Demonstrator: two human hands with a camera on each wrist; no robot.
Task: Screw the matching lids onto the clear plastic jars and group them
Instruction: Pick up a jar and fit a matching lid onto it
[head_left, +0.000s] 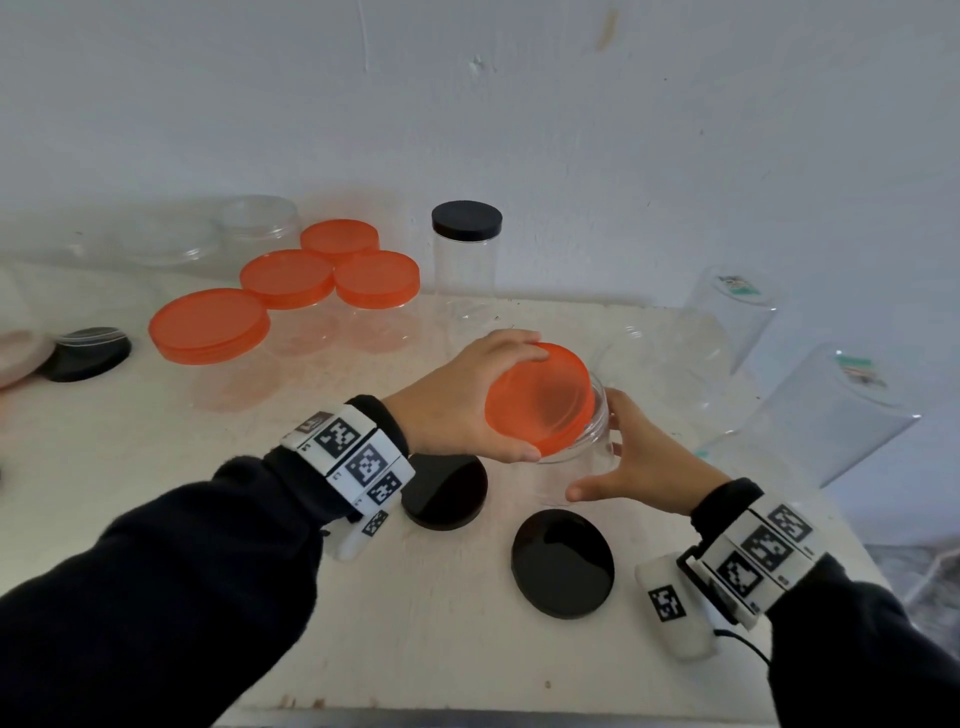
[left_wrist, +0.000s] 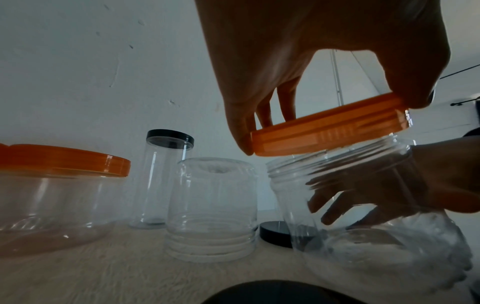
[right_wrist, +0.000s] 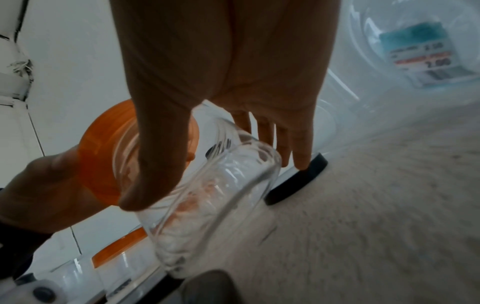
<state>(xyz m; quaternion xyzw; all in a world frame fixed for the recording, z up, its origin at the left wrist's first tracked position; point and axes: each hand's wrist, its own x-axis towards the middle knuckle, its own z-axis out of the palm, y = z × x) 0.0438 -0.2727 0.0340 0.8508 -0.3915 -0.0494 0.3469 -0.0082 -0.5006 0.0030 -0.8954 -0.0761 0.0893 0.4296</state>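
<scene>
From the head view, my left hand clamps an orange lid by its rim, tilted over the mouth of the clear jar that my right hand steadies at table centre, fingers curled round its wall. Far left, four orange-lidded jars stand grouped; a tall black-lidded jar is done too. Two loose black lids lie near me, with upturned jars at right still uncapped. My left wrist view shows the lid above the threads, not yet seated. My right wrist view shows thumb and fingers wrapped on the jar.
</scene>
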